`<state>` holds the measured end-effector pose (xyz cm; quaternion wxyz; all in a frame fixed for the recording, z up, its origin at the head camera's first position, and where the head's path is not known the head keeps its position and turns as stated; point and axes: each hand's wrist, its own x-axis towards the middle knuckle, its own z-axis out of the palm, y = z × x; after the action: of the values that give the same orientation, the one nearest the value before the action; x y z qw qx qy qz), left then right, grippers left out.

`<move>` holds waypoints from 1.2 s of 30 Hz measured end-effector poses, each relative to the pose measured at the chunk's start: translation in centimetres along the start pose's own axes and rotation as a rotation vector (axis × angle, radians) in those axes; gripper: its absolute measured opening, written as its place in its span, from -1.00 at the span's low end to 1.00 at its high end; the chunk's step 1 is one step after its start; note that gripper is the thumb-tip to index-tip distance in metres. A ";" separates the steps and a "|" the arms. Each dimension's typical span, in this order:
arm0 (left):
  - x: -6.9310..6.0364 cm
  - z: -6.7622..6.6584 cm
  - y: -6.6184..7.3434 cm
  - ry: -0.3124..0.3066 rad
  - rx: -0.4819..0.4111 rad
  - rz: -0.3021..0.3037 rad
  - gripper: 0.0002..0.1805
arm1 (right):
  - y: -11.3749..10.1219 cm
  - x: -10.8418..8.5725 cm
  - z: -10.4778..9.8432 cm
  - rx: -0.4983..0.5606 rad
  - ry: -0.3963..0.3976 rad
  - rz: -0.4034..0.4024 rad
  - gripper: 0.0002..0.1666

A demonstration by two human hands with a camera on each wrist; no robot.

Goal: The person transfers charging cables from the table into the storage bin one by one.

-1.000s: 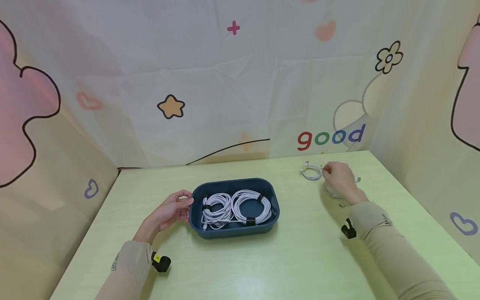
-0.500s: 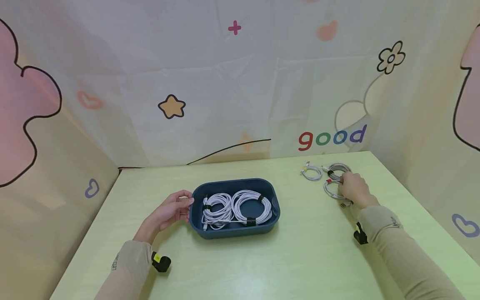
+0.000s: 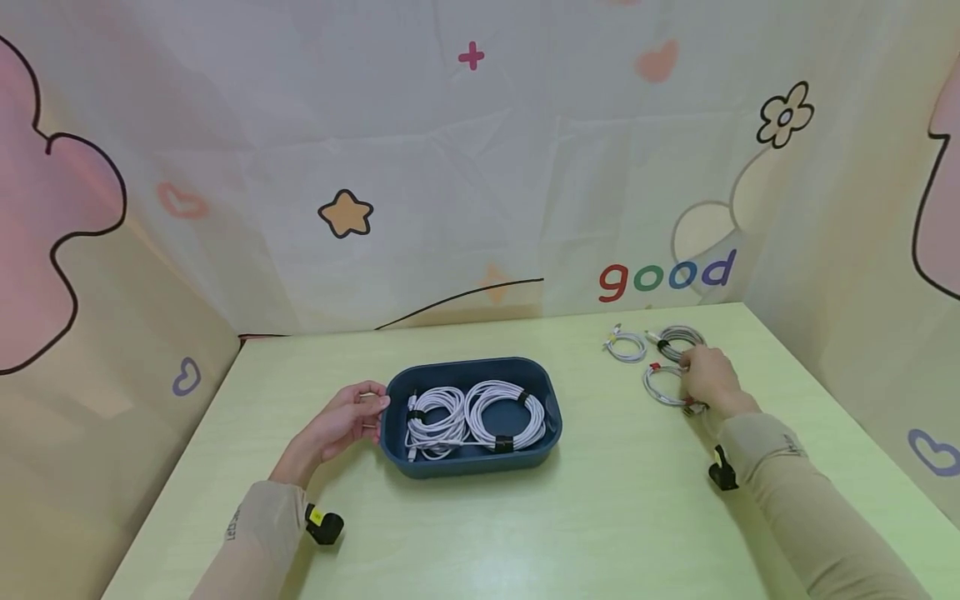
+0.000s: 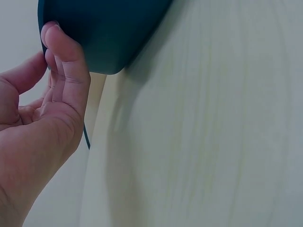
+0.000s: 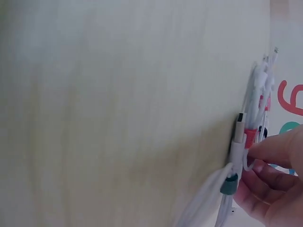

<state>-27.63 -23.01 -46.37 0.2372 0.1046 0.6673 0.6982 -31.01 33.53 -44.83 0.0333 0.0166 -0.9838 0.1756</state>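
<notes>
My left hand (image 3: pixel 341 425) grips the left end of a dark blue bin (image 3: pixel 465 470); in the left wrist view its fingers (image 4: pixel 66 47) and thumb meet at the bin's wall. Inside lie two white coiled cables, a left coil (image 3: pixel 437 435) and a right coil (image 3: pixel 498 387), both with black ties. My right hand (image 3: pixel 711 379) pinches a white coiled cable (image 3: pixel 649 387) with a red tie (image 5: pixel 250 138). Close to those fingertips in the right wrist view is another white cable with a dark green tie (image 5: pixel 229 184) and a USB plug (image 5: pixel 239 126); the hand partly hides it in the head view.
Behind the right hand lies a grey coiled cable (image 3: pixel 678 332) with a black tie. A small white coil (image 3: pixel 624 358) with a yellow tie is left of it. Printed curtains (image 3: pixel 450 167) stand along the table's back and sides.
My right hand has come from above the grey coil toward the right and down to the red-tied cable, which has since shifted slightly left. The left hand and bin have stayed put.
</notes>
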 end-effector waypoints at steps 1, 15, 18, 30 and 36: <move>0.0 0.0 0.0 0.000 0.000 0.002 -0.92 | 0.1 0.0 0.0 0.011 0.008 -0.014 -0.66; 0.0 0.0 0.2 0.000 -0.002 -0.013 -0.90 | -0.3 0.3 -0.9 0.241 -0.078 -0.023 -0.71; 0.0 0.0 0.1 -0.001 -0.005 -0.016 -0.90 | -0.8 0.2 -1.2 0.326 -0.127 0.028 -0.65; 0.0 0.0 0.1 0.015 -0.003 -0.019 -0.92 | -3.3 0.3 -2.2 0.384 -0.163 0.037 -0.63; -0.1 0.1 0.1 -0.005 -0.001 -0.010 -0.92 | -4.5 0.3 -2.6 0.402 -0.179 0.047 -0.62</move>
<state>-27.52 -22.97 -46.23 0.2425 0.1027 0.6671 0.6969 -30.96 30.21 -40.85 -0.0621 0.0157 -0.9281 0.3669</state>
